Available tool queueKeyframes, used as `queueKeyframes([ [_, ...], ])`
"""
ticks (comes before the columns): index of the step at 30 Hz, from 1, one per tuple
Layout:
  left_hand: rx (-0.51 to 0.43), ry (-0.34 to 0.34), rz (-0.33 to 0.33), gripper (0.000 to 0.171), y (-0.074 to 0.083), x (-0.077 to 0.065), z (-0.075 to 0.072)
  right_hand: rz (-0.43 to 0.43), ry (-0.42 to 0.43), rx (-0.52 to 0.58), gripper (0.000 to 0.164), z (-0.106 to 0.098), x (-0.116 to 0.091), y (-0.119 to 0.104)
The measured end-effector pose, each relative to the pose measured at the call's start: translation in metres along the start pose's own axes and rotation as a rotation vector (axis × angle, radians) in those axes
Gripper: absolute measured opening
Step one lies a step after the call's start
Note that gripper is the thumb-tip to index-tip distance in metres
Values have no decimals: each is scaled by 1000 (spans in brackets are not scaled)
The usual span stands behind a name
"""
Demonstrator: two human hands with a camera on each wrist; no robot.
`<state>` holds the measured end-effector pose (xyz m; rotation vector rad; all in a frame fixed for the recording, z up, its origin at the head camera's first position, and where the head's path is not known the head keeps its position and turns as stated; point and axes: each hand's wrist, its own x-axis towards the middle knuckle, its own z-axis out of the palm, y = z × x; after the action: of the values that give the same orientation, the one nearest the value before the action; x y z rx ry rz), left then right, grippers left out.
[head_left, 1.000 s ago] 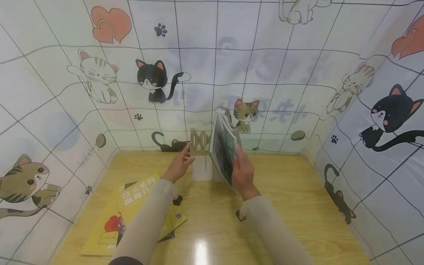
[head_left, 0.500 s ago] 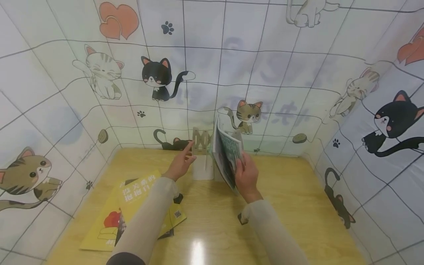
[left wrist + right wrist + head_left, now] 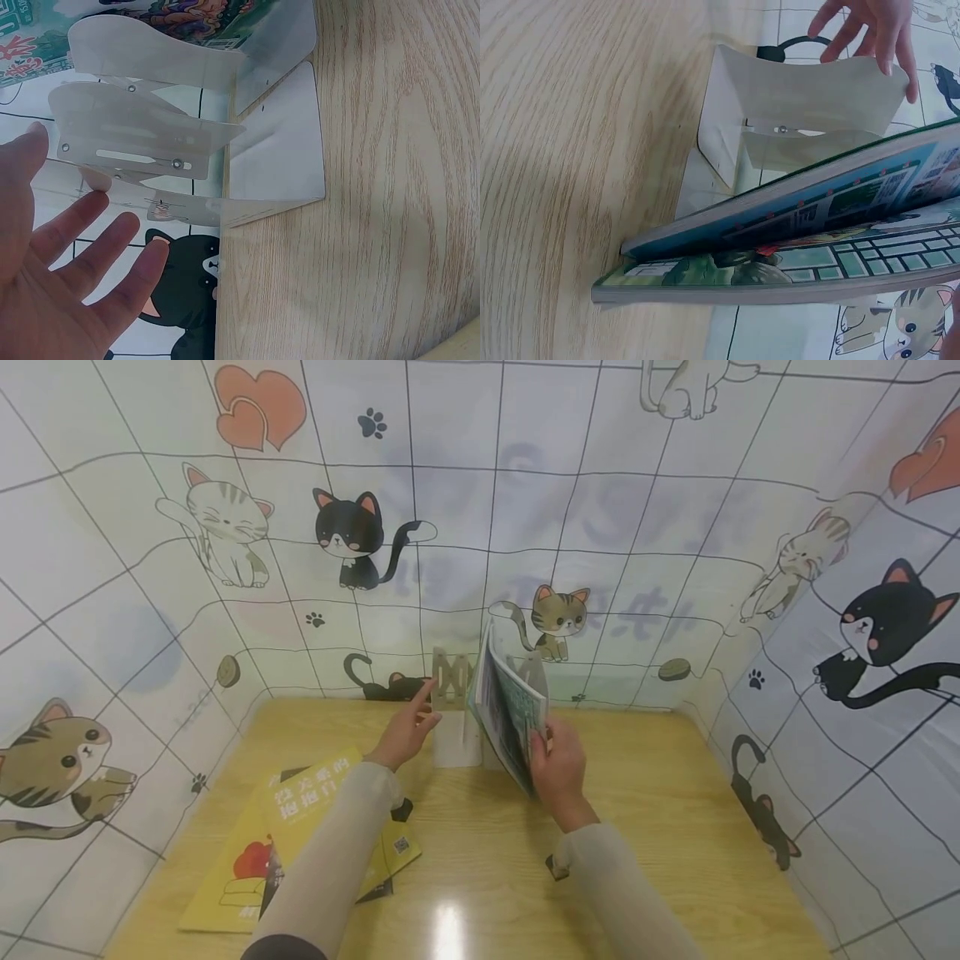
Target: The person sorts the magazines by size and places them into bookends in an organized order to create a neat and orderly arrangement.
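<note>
My right hand [image 3: 558,768] grips thin picture books [image 3: 513,710] by their near edge, thumb on one side. They stand upright on the table, slightly tilted, within the expandable bookend [image 3: 452,681]. In the right wrist view two books [image 3: 795,279] spread apart in a narrow V, with colourful covers facing each other. My left hand [image 3: 405,731] touches the left end plate of the bookend with its fingertips, fingers mostly straight. The left wrist view shows the bookend's pale plates [image 3: 135,127] and flat base [image 3: 281,142], with part of a green cover behind them.
Yellow books [image 3: 315,797] lie overlapping on the left of the wooden table [image 3: 660,827], partly under my left sleeve. A white wall sheet [image 3: 450,510] printed with cartoon cats closes off the back and both sides.
The books have fanned apart at the near edge, showing more green cover. My right hand has shifted slightly right and down; my left hand stays at the bookend.
</note>
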<state>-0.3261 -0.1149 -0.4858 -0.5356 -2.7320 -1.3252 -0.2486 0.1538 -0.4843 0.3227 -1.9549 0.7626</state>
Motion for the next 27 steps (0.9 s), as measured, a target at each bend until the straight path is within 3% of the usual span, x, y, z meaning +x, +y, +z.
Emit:
queueKeyframes([
  [9, 6, 0, -6, 62, 2, 0, -1, 7, -53, -49, 21, 7, 4, -4],
  [21, 1, -7, -25, 63, -1, 3, 1, -79, -9, -71, 21, 18, 6, 4],
  [27, -5, -6, -25, 63, -4, 3, 2, -69, -18, -71, 19, 19, 9, 3],
])
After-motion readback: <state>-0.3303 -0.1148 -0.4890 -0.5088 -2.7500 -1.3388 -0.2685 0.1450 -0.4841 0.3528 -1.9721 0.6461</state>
